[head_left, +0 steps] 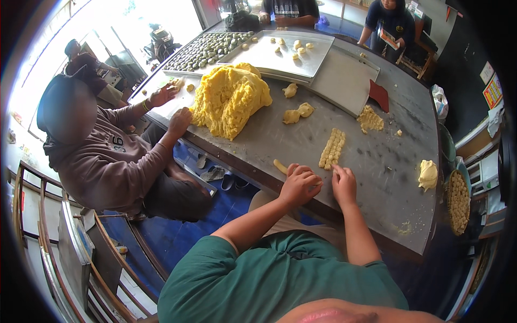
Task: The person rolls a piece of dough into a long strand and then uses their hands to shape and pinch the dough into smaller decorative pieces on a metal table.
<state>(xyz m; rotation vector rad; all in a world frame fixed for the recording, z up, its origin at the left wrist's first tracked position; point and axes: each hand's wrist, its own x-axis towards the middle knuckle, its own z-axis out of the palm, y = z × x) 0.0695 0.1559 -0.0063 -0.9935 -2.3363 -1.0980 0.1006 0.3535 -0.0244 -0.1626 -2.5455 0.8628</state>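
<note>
Close to the table's near edge, my left hand (299, 185) has its fingers curled in; whatever lies inside them is hidden. Just beyond it is a short yellow dough strip (280, 166). My right hand (343, 184) has its index finger stretched to the near end of a block of small dough pieces (332, 149), which stand in neat rows, and seems to touch it. Farther off lie a joined pair of dough lumps (298, 113) and a single dough lump (290, 90). The big yellow dough mound (229, 102) rises to the left.
A seated person (124, 145) works at the mound's left side. Metal trays (342, 81) and a tray of green pieces (207, 51) stand at the back. A red scraper (378, 96), dough crumbs (370, 119) and a pale dough ball (428, 175) lie right. A full basket (459, 202) stands beyond the table edge.
</note>
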